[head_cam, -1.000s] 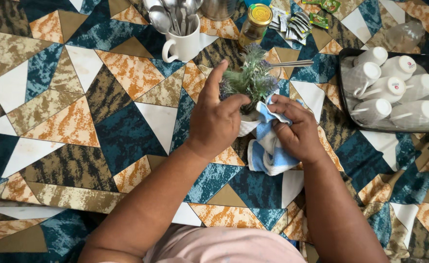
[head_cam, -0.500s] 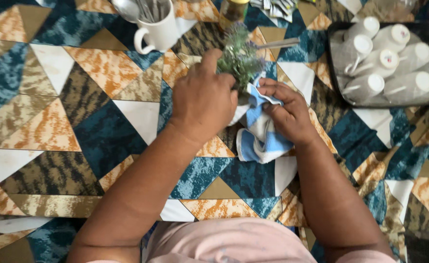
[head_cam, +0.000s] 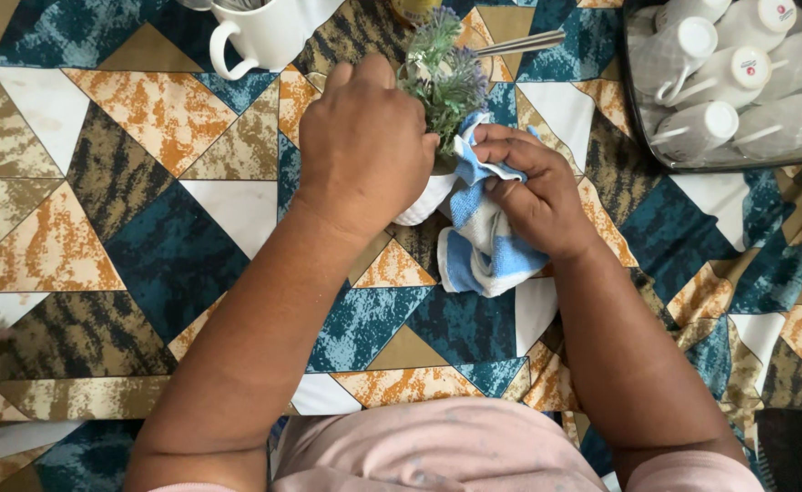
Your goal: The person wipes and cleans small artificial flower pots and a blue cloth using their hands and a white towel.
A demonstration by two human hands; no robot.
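Wiping is the step in hand: the left hand is clenched over the small white pot of a green and purple artificial plant, its fingers wrapped round the pot's near side to steady it, while the right hand grasps a blue and white striped cloth and presses a fold of it against the pot's rim at about three o'clock. The pot stands on the patterned table, near the top middle of the view, with the loose end of the cloth trailing down toward six o'clock. A white mug sits at eleven o'clock of the pot, and a black tray of white cups lies well apart at two o'clock. Judging from the grip, only one side of the pot is being reached, so the next move calls for the left hand to turn the pot, letting the cloth meet the hidden far side without crushing the leaves.
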